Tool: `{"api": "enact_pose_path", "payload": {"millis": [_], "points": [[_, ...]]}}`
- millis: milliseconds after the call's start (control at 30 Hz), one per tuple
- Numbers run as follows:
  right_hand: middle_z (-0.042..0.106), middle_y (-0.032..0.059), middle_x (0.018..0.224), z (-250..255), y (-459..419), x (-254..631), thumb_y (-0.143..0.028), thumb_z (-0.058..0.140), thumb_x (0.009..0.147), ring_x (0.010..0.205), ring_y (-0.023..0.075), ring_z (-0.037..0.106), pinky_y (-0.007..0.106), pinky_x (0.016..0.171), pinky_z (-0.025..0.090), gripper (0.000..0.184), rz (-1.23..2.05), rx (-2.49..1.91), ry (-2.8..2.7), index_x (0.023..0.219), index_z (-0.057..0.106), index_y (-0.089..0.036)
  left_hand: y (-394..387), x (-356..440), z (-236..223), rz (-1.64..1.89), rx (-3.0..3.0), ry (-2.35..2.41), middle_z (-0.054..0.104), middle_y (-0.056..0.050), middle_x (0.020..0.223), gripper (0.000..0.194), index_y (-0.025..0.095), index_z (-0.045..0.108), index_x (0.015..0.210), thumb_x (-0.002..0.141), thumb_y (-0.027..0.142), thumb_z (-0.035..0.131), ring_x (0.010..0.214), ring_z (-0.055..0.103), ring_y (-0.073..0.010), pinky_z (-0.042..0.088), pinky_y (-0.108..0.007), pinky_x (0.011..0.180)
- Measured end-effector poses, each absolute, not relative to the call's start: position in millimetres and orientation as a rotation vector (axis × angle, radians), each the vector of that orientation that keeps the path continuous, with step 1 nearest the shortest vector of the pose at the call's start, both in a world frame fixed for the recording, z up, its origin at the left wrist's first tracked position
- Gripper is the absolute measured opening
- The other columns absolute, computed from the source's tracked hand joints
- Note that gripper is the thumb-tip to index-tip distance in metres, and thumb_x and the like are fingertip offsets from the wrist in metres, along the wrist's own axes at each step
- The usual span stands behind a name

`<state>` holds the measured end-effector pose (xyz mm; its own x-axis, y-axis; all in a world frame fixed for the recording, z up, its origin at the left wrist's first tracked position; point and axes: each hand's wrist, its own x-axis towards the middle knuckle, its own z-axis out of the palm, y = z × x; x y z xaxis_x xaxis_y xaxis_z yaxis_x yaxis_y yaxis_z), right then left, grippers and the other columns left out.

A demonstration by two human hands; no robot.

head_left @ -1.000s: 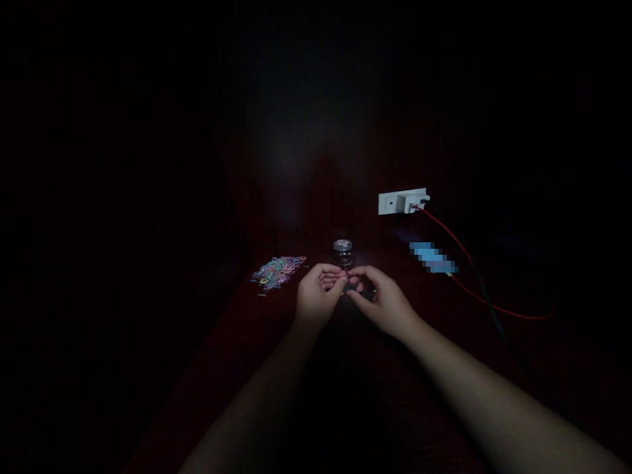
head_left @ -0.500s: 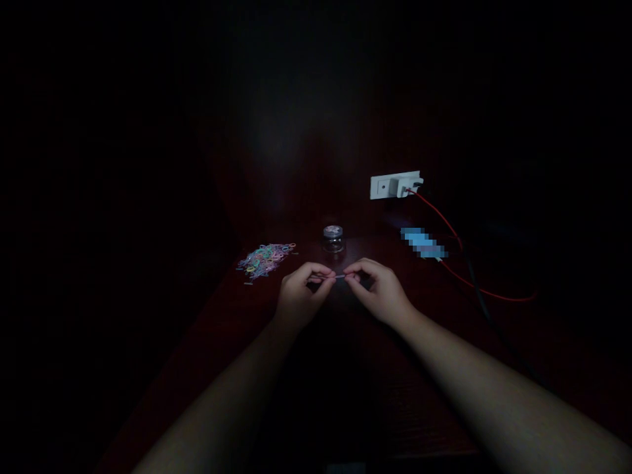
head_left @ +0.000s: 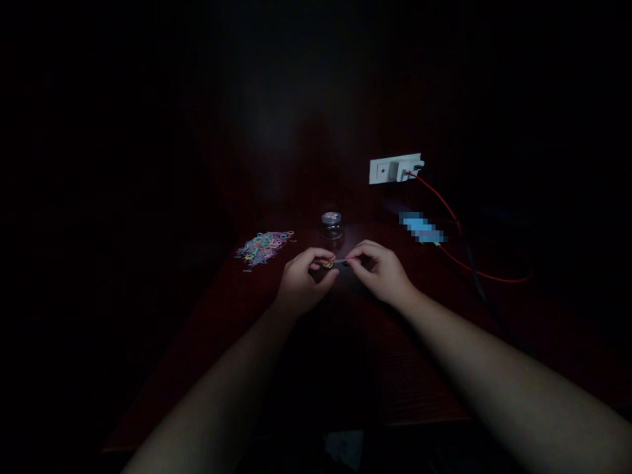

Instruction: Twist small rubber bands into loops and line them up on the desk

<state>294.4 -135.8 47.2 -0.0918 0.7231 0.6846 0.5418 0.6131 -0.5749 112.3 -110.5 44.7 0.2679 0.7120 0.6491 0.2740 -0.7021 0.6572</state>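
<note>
Between my hands stretches a thin pale strand (head_left: 340, 261), which looks like a small rubber band. My right hand (head_left: 378, 268) pinches its right end between thumb and forefinger. At the other end is my left hand (head_left: 302, 280), its fingers curled around several small yellowish rubber bands (head_left: 328, 264); the thumb tip is a little apart from the forefinger. A loose pile of multicoloured rubber bands (head_left: 265, 249) lies on the table to the left of my hands. Just beyond them stands a small clear round jar (head_left: 331, 226) with a lid on.
The dark reddish table (head_left: 207, 342) is dimly lit. A white wall socket (head_left: 395, 169) holds a plug, and a red cable (head_left: 442, 199) runs from it to a blurred blue device (head_left: 422, 227) on the right. A black cable (head_left: 476, 273) hangs beside it.
The view has tilted down slightly, so everything sits higher. My left thumb has parted from the forefinger, and yellowish rubber bands now show in that hand. My right hand keeps its pinch.
</note>
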Motion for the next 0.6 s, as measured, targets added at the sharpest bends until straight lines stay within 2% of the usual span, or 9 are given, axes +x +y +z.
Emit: {"api": "enact_pose_path", "payload": {"millis": [100,267,600], "points": [[0.061,0.0046,0.079,48.2,-135.0,297.4,-0.023,0.057,0.083,0.073,0.0155,0.056,0.028,0.065,0.044,0.011,0.244,-1.025,-1.773,0.082,0.066,-0.017,-108.2,110.5,41.4,1.311,2.13,0.922,0.07,-0.006,0.095,0.028,0.02,0.066,0.102,0.073,0.021,0.068,0.077,0.064,-0.0151,0.051,-0.026,0.068],[0.061,0.0039,0.078,49.9,-131.5,305.6,-0.023,0.062,0.079,0.069,0.0131,0.055,0.027,0.063,0.043,0.011,0.437,-0.954,-1.858,0.08,0.069,-0.015,-104.5,109.1,35.8,1.205,2.161,0.925,0.071,-0.006,0.089,0.022,0.018,0.07,0.099,0.082,0.028,0.06,0.072,0.063,-0.0134,0.048,-0.023,0.061],[0.056,-0.0034,0.058,48.0,-122.9,321.5,-0.027,0.069,0.072,0.052,0.0068,0.044,0.021,0.049,0.033,0.014,0.889,-0.927,-1.885,0.077,0.068,-0.014,-107.2,110.1,33.5,1.021,2.286,0.925,0.071,-0.002,0.074,0.018,0.019,0.074,0.087,0.079,0.032,0.063,0.06,0.059,-0.0108,0.046,-0.02,0.056]]}}
